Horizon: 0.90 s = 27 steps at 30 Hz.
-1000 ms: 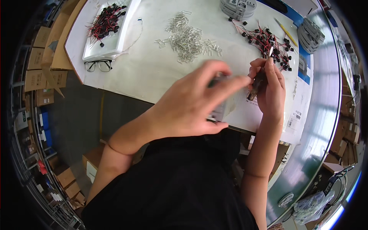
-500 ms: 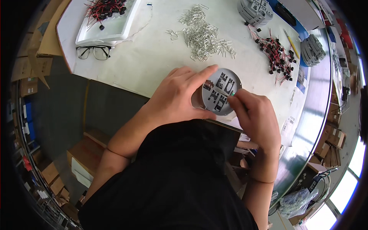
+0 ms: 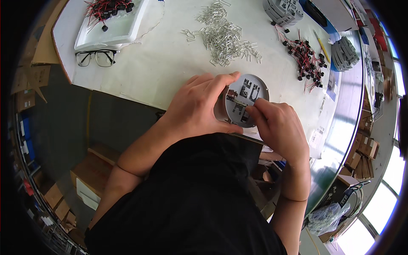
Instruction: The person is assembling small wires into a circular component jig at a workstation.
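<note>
My left hand (image 3: pixel 196 106) grips a round grey plastic housing (image 3: pixel 251 80) by its left rim, thumb below and index finger on top. The open face of the housing is tilted up toward me and shows dark slots and cut-outs. My right hand (image 3: pixel 278 127) is closed in a pinch over the right part of this face, its fingertips inside the rim. A thin pale strip (image 3: pixel 240 103) lies across the face beside those fingertips. Whatever sits between the fingertips is too small and covered to make out.
A pile of bent metal clips (image 3: pixel 225 40) lies beyond my hands. To the right are black parts with red wires (image 3: pixel 304 61), a yellow pen-like tool (image 3: pixel 321 46) and stacked grey housings (image 3: pixel 284 12). Glasses (image 3: pixel 97 58) and a white tray (image 3: pixel 136 32) stand at the left.
My right fingertips have moved left and slightly down across the housing's face. A green spot at the fingertips no longer shows, and the pale strip is visible. My left hand keeps its grip.
</note>
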Motion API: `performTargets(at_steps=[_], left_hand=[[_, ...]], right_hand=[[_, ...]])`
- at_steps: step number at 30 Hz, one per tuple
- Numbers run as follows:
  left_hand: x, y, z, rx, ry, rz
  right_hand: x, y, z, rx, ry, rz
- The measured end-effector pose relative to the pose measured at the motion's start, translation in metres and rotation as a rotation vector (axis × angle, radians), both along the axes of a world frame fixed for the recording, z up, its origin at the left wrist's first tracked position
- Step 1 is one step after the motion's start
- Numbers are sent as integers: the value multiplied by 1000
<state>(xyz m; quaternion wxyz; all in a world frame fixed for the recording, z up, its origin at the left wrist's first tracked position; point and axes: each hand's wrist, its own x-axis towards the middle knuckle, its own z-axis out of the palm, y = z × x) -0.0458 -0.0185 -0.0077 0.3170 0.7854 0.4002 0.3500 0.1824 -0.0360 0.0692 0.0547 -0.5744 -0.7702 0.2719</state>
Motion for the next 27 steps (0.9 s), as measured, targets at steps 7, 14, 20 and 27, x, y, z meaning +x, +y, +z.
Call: performTargets(at_steps=[7,14,20,27], left_hand=[[0,-1,1,0,7,6],[0,-1,-1,36,-2,7],[0,0,-1,3,0,-9],[1,1,2,-18,8,-13]], right_hand=[[2,2,0,-15,22,21],[1,4,-1,-49,42,22],[0,3,-7,-21,98,12],[-6,3,-5,-16,15,29]])
